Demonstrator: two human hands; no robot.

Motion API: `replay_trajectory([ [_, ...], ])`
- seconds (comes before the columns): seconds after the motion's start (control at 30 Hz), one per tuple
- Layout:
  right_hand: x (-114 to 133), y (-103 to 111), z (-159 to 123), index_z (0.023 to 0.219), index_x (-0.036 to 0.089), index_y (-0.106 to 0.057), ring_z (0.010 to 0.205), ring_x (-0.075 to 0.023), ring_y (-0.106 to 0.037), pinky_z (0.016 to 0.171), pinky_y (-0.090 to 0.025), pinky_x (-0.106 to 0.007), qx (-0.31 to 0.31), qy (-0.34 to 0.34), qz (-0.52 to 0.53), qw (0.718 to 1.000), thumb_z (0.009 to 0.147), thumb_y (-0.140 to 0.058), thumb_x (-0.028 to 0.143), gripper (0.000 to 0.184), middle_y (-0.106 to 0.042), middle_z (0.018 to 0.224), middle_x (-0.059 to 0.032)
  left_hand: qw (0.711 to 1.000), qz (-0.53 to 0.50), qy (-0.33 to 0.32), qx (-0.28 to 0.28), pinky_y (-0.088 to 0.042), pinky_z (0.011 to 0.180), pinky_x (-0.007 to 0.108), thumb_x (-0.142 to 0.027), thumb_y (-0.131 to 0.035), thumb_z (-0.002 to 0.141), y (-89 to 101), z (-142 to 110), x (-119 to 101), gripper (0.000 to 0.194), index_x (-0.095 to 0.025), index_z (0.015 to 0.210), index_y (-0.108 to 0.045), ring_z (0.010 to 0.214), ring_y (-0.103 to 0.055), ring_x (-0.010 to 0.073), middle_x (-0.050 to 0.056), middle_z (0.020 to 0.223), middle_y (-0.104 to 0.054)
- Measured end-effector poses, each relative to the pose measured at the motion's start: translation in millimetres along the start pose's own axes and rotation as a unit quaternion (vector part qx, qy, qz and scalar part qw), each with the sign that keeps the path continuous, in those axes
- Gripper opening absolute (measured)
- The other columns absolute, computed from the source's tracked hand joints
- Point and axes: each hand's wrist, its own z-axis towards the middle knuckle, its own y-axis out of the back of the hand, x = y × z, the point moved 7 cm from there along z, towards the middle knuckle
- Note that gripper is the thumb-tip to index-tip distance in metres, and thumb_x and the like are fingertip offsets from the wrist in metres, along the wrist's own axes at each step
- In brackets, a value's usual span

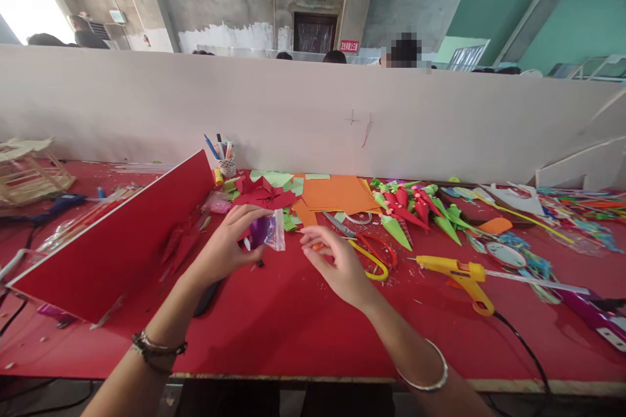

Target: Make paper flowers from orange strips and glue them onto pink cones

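Observation:
My left hand [225, 244] is closed around a small clear zip bag [277, 232] with something purple in it, its open-looking edge pointing right. Just to the right of the bag, my right hand [337, 264] hovers with loosely bent fingers, thumb and forefinger apart. I see nothing plainly held there. Behind that hand lie scissors [376, 254] with red and yellow handles. Orange paper sheets [337, 194] and dark red paper pieces [264, 195] spread out beyond both hands. Red and green paper cones [398, 228] are heaped to the right.
A yellow glue gun [457, 272] with a black cord lies at right, near a purple power strip [594, 319]. A slanted red board [117, 241] stands at left. Pens fill a cup [226, 165] by the white partition [293, 104]. Coloured strips are scattered far right.

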Motion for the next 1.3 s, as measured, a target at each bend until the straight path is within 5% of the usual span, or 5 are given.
replay_trajectory([
  [0.23, -13.2, -26.6, 10.6, 0.08, 0.019, -0.051, 0.062, -0.0092, -0.053, 0.062, -0.048, -0.023, 0.08, -0.047, 0.138, 0.986, 0.082, -0.043, 0.035, 0.018, -0.054, 0.07, 0.0007, 0.997, -0.079, -0.014, -0.011, -0.037, 0.087, 0.032, -0.009, -0.049, 0.066, -28.7, -10.6, -13.1, 0.045, -0.021, 0.11, -0.044, 0.1, -0.044, 0.0198, 0.006, 0.106, -0.05],
  [0.53, -30.0, -25.4, 0.5, 0.074, 0.016, -0.053, 0.054, -0.0087, -0.053, 0.055, -0.045, -0.023, 0.085, -0.091, 0.081, 0.989, 0.082, -0.042, 0.036, 0.024, -0.056, 0.066, -0.0002, 0.995, -0.099, -0.006, -0.005, -0.036, 0.087, 0.03, -0.006, -0.047, 0.068, -50.3, -19.3, -15.1, 0.046, -0.023, 0.111, -0.044, 0.101, -0.043, 0.0183, 0.005, 0.107, -0.048],
  [0.7, -30.2, -17.0, -1.0, 0.071, 0.017, -0.051, 0.055, -0.0097, -0.052, 0.053, -0.042, -0.021, 0.018, -0.062, 0.006, 0.998, 0.082, -0.042, 0.035, 0.023, -0.055, 0.062, 0.0004, 0.986, -0.14, 0.043, -0.076, -0.038, 0.085, 0.033, -0.015, -0.05, 0.072, -46.3, -29.2, -16.3, 0.046, -0.02, 0.116, -0.036, 0.1, -0.044, 0.0197, 0.008, 0.107, -0.045],
  [0.87, -21.5, -28.1, -11.7, 0.073, 0.019, -0.051, 0.057, -0.0112, -0.053, 0.051, -0.036, -0.021, 0.013, -0.032, -0.101, 0.994, 0.084, -0.04, 0.031, 0.02, -0.059, 0.064, -0.0003, 0.936, -0.325, 0.133, -0.008, -0.042, 0.058, 0.022, -0.029, -0.043, 0.081, -69.8, -37.2, -17.5, 0.012, -0.017, 0.083, -0.043, 0.062, -0.049, 0.0107, 0.001, 0.073, -0.049],
  [1.3, -15.5, -36.8, -19.4, 0.062, 0.018, -0.048, 0.054, -0.008, -0.047, 0.054, -0.035, -0.019, 0.078, -0.011, -0.044, 0.996, 0.082, -0.045, 0.031, 0.024, -0.054, 0.061, 0.0024, 0.827, -0.519, 0.189, 0.1, -0.04, 0.056, 0.021, -0.037, -0.042, 0.082, -101.2, -39.1, -20.6, 0.027, -0.015, 0.066, -0.045, 0.056, -0.048, 0.0093, -0.002, 0.06, -0.048],
])
